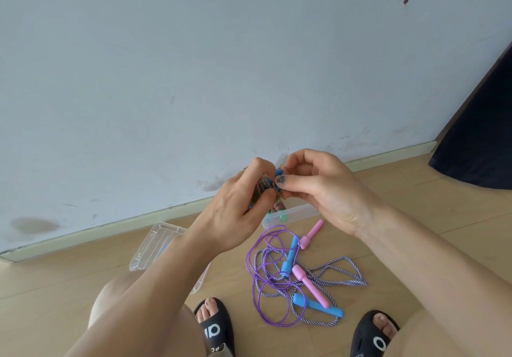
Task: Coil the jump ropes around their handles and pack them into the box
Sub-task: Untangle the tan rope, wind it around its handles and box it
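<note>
Coiling a jump rope held up in both hands.

Head view: left hand point(243, 204) grips the multicoloured braided rope bundle point(266, 187) on blue handles while right hand point(313, 187) pinches its end, probably to tuck it. Two loose ropes point(288, 270) lie on the wooden floor point(415, 204), near the clear plastic box point(302, 212), below a scuffed pale wall point(194, 65).

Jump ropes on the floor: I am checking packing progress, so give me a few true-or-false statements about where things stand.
1. Both hands, left hand and right hand, hold a coiled rope bundle. True.
2. The purple cord rope lies neatly coiled. False: it sprawls loose on the floor.
3. Two pink handles lie on the floor. True.
4. The clear plastic box sits between the sandals. False: it lies by the wall.
</note>
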